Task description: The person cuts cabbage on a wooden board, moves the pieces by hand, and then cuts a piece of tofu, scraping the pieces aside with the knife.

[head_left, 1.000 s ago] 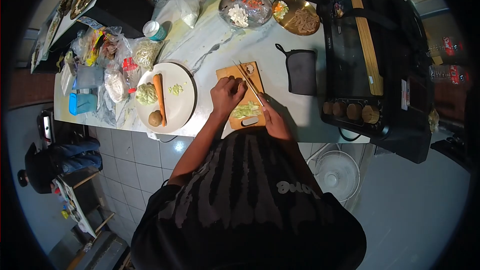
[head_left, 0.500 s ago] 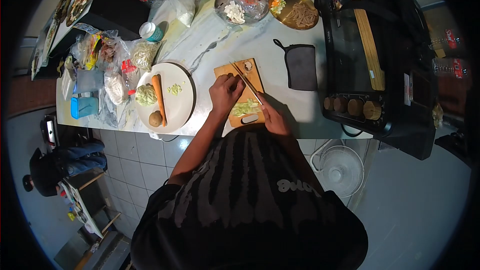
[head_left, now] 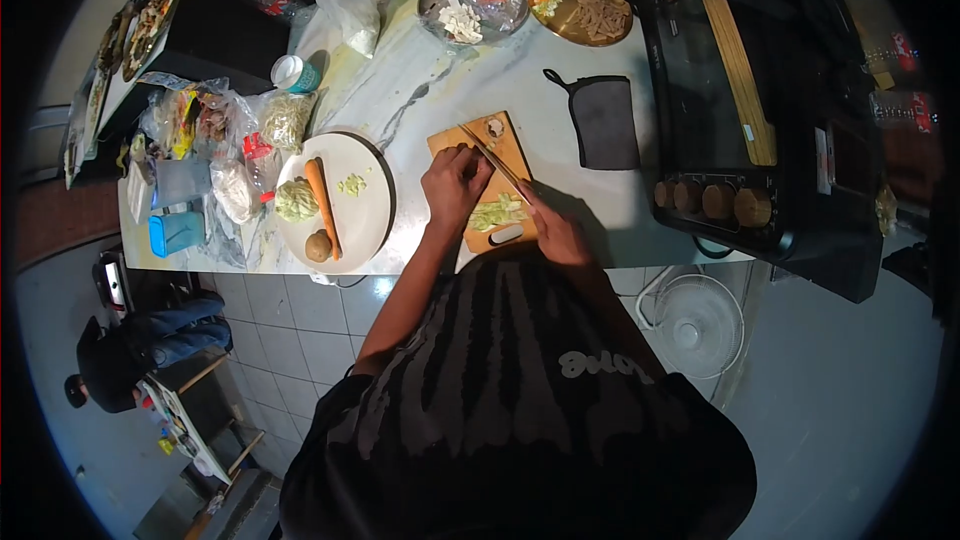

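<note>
My right hand (head_left: 556, 232) grips a knife (head_left: 497, 161), its blade slanting across the wooden cutting board (head_left: 512, 140) toward the far left. Beside the blade, the fingers of my left hand (head_left: 457, 183) are curled down onto the board; what they press is hidden. Pale green vegetable pieces, like cut cabbage (head_left: 499, 212), lie on the near half of the board. A small whitish piece (head_left: 494, 127) rests at its far end. To the left, a white plate (head_left: 368, 218) carries a carrot (head_left: 323, 205), a cabbage chunk (head_left: 297, 200), a potato (head_left: 318, 246) and chopped green bits (head_left: 352, 184).
Metal plates (head_left: 432, 32) of chopped food stand at the back. A dark pouch (head_left: 606, 125) lies right of the board, before a black oven (head_left: 700, 90). Bags, bottles and a blue container (head_left: 177, 233) crowd the left. Another person (head_left: 125, 360) is at far left.
The whole view has shifted and turned slightly. Both hands stay at nearly the same place on the board, with the knife still in my right hand.
</note>
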A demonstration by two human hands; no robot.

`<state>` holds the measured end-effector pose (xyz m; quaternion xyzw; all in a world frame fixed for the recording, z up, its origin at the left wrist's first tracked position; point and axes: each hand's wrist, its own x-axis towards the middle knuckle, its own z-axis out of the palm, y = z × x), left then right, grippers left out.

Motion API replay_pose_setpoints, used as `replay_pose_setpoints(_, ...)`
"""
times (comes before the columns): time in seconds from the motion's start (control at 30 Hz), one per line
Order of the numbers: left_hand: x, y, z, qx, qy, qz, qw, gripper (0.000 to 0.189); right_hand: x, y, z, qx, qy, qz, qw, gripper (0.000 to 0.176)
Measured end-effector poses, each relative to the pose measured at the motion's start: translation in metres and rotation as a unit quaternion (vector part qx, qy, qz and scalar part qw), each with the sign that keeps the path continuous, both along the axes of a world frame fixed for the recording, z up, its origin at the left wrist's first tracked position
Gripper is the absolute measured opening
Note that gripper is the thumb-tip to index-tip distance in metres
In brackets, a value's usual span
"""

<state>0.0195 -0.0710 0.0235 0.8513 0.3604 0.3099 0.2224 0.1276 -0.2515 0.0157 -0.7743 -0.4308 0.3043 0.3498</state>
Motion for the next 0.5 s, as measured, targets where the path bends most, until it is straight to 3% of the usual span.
replay_pose_setpoints(0.13,-0.001,0.0,-0.003,-0.002,0.01,0.007,1.0,0.011,-0.007,-0.017,0.004,0.013,-0.106,-0.015,0.994,0.042)
replay_pose_setpoints(0.2,-0.001,0.001,-0.004,-0.006,-0.001,0.001,1.0,0.01,-0.012,-0.012,0.028,-0.109,-0.335,-0.006,0.936,0.042)
replay_pose_setpoints(0.23,0.001,0.002,-0.004,-0.004,0.001,0.001,1.0,0.011,-0.004,-0.01,0.025,-0.109,-0.338,-0.006,0.935,0.042)
replay_pose_setpoints(0.3,-0.002,0.0,-0.005,-0.006,0.007,0.003,1.0,0.011,0.009,-0.009,0.013,-0.028,-0.068,0.024,0.997,0.042)
replay_pose_setpoints(0.33,-0.002,0.0,-0.006,0.003,0.003,0.008,1.0,0.011,0.01,-0.011,0.009,-0.028,-0.068,0.025,0.997,0.042)
replay_pose_setpoints(0.4,-0.001,0.002,-0.006,0.014,-0.004,0.016,1.0,0.012,0.013,-0.008,0.006,0.079,0.011,0.017,0.997,0.042)
replay_pose_setpoints(0.5,-0.001,-0.001,-0.006,0.013,-0.012,0.031,0.999,0.012,0.016,-0.012,0.017,0.004,0.064,0.016,0.998,0.042)
